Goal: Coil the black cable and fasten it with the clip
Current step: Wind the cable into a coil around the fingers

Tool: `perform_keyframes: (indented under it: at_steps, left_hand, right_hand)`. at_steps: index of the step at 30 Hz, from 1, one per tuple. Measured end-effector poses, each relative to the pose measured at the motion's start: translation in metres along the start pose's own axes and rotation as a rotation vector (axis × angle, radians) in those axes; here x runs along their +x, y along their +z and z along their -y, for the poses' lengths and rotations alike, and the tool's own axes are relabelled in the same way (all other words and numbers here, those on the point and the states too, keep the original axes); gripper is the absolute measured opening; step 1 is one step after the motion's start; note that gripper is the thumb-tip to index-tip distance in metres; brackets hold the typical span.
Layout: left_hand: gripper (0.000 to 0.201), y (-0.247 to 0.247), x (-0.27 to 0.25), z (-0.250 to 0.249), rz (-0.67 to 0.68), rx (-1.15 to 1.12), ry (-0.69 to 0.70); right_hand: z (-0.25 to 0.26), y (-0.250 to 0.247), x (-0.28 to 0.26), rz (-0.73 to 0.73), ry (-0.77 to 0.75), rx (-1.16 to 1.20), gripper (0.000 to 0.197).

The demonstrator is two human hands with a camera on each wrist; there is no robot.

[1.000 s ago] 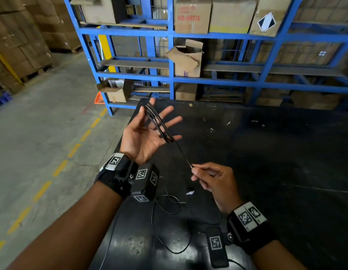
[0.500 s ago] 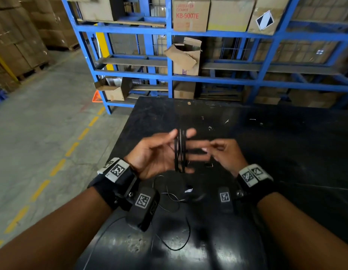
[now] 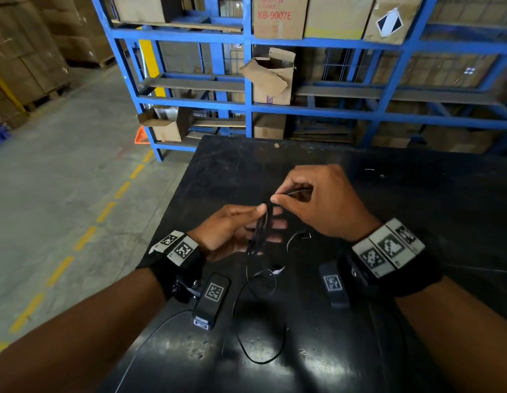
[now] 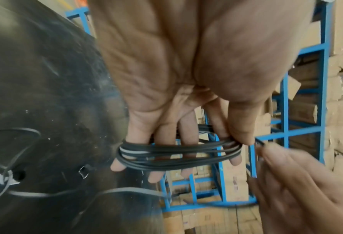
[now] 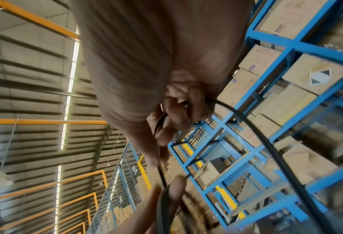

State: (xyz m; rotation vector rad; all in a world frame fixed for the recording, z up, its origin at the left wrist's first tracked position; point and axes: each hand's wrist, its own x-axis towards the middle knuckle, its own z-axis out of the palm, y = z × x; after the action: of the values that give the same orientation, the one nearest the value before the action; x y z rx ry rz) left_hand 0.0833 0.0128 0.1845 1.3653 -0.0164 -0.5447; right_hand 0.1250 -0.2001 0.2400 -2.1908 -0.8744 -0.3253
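The thin black cable is wound in several loops round the straight fingers of my left hand. In the left wrist view the coil crosses all the fingers, and the thumb presses it against the index finger. My right hand is just beyond and above the left fingertips and pinches the free run of cable between thumb and forefinger. The rest of the cable trails in loose curves on the table below my wrists. A small clip-like piece lies on the table under my right hand.
The black table has its left edge next to my left forearm, with concrete floor and a yellow dashed line beyond. A blue rack with cardboard boxes stands behind the table's far edge.
My left hand has come down from its raised, palm-up pose and turned sideways with the coil. My right hand rose from near the table and carried the cable over the left fingertips.
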Motion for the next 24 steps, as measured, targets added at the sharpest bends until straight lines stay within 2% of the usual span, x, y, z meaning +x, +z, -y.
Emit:
perform_keyframes:
  at_steps: [4, 7, 10, 13, 18, 21, 24]
  left_hand:
    - [0.038, -0.008, 0.003, -0.004, -0.076, -0.054, 0.096]
    - [0.04, -0.007, 0.002, -0.006, -0.032, -0.181, 0.158]
    - [0.041, -0.01, 0.005, -0.011, 0.026, -0.323, 0.24]
    - [0.043, -0.021, 0.008, -0.029, 0.04, -0.428, 0.34]
    - [0.039, -0.041, 0.009, -0.056, 0.056, -0.511, 0.494]
    - [0.039, -0.044, 0.006, -0.062, 0.141, -0.541, 0.543]
    - [0.041, -0.036, 0.004, -0.063, 0.255, -0.585, 0.534]
  right_hand:
    - [0.009, 0.023, -0.03, -0.138, 0.036, 0.123, 0.012]
    - [0.008, 0.046, -0.049, -0.27, 0.111, 0.29, 0.014]
    - [0.005, 0.065, -0.063, -0.336, 0.24, 0.549, 0.014]
    - [0.0, 0.073, -0.08, -0.341, 0.364, 0.766, 0.015]
    - [-0.029, 0.079, -0.11, -0.296, 0.563, 0.914, 0.016]
    - [-0.048, 0.08, -0.117, -0.232, 0.643, 0.91, 0.016]
    - [-0.064, 0.084, -0.113, -0.175, 0.712, 0.85, 0.01]
